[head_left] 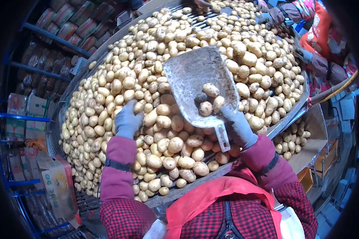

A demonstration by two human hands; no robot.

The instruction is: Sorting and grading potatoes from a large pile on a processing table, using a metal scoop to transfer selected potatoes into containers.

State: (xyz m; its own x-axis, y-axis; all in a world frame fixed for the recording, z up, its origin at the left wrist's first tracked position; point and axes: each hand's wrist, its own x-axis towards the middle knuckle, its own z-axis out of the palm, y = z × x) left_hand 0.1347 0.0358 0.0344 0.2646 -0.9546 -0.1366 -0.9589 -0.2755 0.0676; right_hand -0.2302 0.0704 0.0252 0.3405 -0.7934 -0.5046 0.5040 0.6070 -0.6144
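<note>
A large heap of pale yellow potatoes surrounds both my hands. On it lies a worn, dirty metal scoop, its short slotted handle pointing toward me. Two potatoes and a dark, blackened lump sit loose near the scoop's handle end. My grey-gloved right hand reaches over the scoop's right rim, its fingers closed on another potato there. To the left, my gloved left hand rests on the heap, with a potato between thumb and fingers.
The heap fills a wide sorting table with a metal side rail. At the upper right, gloved hands of other people work at the far edge. A box of potatoes stands below on the right. Blue racks and cartons line the left.
</note>
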